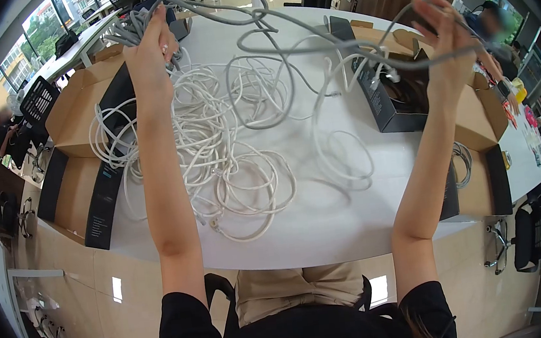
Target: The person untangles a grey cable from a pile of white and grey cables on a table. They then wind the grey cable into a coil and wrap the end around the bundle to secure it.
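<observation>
My left hand is raised at the far left of the table, its fingers closed on a bunch of grey cable. Loose loops of the same grey cable arc through the air toward the right. My right hand is lifted at the far right, with a strand of that cable passing between its thumb and fingers. Below and beside my left forearm, a tangled heap of white cables covers the left half of the table. One white loop lies apart, toward the middle.
Open black cardboard boxes stand around the white table: a left box, a back-right box holding cables, and a front-right box with a coiled grey cable. Other people sit farther off at both sides. An office chair stands right.
</observation>
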`<state>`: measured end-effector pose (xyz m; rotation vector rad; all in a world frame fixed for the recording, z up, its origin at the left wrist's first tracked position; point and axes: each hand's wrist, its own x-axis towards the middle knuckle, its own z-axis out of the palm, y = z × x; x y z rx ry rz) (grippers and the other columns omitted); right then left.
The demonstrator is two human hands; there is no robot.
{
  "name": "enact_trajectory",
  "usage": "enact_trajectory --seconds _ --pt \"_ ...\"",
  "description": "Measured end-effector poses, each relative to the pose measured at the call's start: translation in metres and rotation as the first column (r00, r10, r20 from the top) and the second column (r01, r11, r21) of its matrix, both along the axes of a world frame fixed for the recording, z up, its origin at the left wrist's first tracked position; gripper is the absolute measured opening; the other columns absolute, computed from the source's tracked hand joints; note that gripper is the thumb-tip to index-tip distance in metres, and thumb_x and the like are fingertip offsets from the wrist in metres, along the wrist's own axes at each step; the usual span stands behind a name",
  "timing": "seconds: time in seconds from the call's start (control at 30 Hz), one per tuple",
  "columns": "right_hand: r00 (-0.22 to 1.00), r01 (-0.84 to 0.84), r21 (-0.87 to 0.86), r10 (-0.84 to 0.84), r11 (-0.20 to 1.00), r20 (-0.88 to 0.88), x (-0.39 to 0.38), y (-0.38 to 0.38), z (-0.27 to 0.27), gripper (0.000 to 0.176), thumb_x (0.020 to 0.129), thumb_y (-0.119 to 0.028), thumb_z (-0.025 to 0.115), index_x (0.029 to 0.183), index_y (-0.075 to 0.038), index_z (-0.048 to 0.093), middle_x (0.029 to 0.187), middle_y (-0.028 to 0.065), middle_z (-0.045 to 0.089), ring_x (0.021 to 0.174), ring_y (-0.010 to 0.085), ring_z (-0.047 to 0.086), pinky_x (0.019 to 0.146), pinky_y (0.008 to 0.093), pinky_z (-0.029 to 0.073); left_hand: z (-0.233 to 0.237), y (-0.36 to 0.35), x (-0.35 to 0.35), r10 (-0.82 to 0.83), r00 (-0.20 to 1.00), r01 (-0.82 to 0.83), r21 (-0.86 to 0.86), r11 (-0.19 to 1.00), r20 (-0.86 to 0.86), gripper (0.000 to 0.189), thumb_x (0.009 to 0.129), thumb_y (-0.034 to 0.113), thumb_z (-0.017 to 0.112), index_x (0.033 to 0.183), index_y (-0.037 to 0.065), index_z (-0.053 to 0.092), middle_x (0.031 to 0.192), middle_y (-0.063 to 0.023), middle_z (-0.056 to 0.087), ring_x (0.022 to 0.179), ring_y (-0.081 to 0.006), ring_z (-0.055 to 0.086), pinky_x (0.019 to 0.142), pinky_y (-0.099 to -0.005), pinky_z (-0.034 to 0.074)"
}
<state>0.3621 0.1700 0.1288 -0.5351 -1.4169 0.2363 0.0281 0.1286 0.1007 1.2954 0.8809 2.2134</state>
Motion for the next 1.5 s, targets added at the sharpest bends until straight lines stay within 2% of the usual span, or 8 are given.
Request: enact_trajectory --seconds 0.27,0.6,0.9,0.93,1.07,1.2,1.37,1.5 --pt "0.980 0.043 0.262 0.011 0.964 -0.201 0.039 0.022 -0.001 0.031 0.091 -0.022 0.045 0.110 0.003 0.049 0.109 0.0221 0.056 0.107 0.0250 0.054 0.085 0.0360 0.049 -0.004 0.006 -0.010 0.112 0.986 -0.112 -0.005 0.994 0.121 0.038 0.081 0.020 0.061 0.051 0.013 0.039 0.047 0.0045 0.032 0.043 -0.0067 0.029 0.046 -0.0221 0.022" --pt "0.924 0.155 0.018 -0.139 0.988 -0.356 0.088 0.046 -0.014 0.043 0.084 -0.031 0.058 0.109 0.001 0.044 0.108 0.0205 0.057 0.104 0.0229 0.055 0.085 0.0354 0.047 0.002 -0.024 -0.094 0.118 0.920 -0.171 0.114 0.979 0.373 0.032 0.084 0.017 0.058 0.056 0.013 0.044 0.053 0.0034 0.031 0.046 -0.0079 0.028 0.052 -0.0243 0.029" --pt "0.972 0.076 -0.156 -0.038 0.985 0.234 0.015 0.058 -0.038 0.024 0.086 -0.024 0.056 0.101 -0.005 0.058 0.096 0.0039 0.061 0.089 0.0135 0.056 0.072 0.0250 0.044 0.009 -0.018 -0.060 0.249 0.934 -0.276 0.075 0.958 0.257 0.029 0.082 0.011 0.059 0.057 0.010 0.046 0.050 0.0032 0.032 0.045 -0.0075 0.027 0.050 -0.0247 0.027" --pt "0.883 0.145 0.029 -0.142 0.989 0.448 0.010 0.057 -0.043 0.022 0.084 -0.018 0.058 0.100 -0.004 0.057 0.097 0.0058 0.061 0.088 0.0173 0.056 0.077 0.0271 0.044 0.008 -0.017 -0.058 0.251 0.936 -0.275 0.069 0.959 0.246 0.029 0.082 0.011 0.059 0.056 0.010 0.046 0.050 0.0033 0.032 0.044 -0.0074 0.027 0.049 -0.0242 0.026" --pt "0.599 -0.066 -0.372 0.335 0.926 0.727 0.002 0.042 -0.054 0.040 0.076 0.004 0.052 0.114 -0.008 0.054 0.096 0.0083 0.062 0.083 0.0178 0.056 0.076 0.0276 0.045 0.005 -0.014 -0.050 0.181 0.967 -0.201 0.100 0.975 0.177 0.030 0.084 0.009 0.056 0.055 0.009 0.047 0.049 0.0039 0.032 0.043 -0.0067 0.027 0.048 -0.0225 0.025" --pt "0.514 0.065 -0.665 0.546 0.744 0.661 0.015 0.026 -0.037 0.059 0.070 0.012 0.045 0.123 -0.014 0.050 0.085 0.0092 0.063 0.073 0.0150 0.056 0.072 0.0259 0.046 0.008 -0.017 -0.045 0.085 0.995 -0.091 0.120 0.989 0.055 0.021 0.086 0.010 0.053 0.065 0.006 0.050 0.049 0.0049 0.032 0.042 -0.0051 0.025 0.048 -0.0224 0.025" --pt "0.778 -0.061 -0.408 0.299 0.911 0.553 -0.001 0.010 -0.023 0.030 0.086 -0.013 0.054 0.115 -0.006 0.055 0.083 0.0055 0.064 0.080 0.0092 0.057 0.075 0.0244 0.045 0.005 -0.021 -0.024 -0.169 0.983 0.180 0.206 0.962 -0.070 0.014 0.088 0.013 0.050 0.079 0.004 0.055 0.050 0.0066 0.030 0.043 -0.0036 0.023 0.045 -0.0204 0.021" --pt "0.758 -0.394 -0.347 0.514 0.851 0.400 -0.050 -0.020 -0.021 0.029 0.088 -0.019 0.051 0.112 -0.004 0.057 0.089 0.0047 0.063 0.086 0.0103 0.056 0.078 0.0247 0.044 0.003 -0.019 -0.008 -0.303 0.950 0.312 0.140 0.940 -0.079 0.016 0.087 0.014 0.051 0.098 0.002 0.054 0.053 0.0062 0.038 0.043 -0.0011 0.027 0.048 -0.0168 0.027"
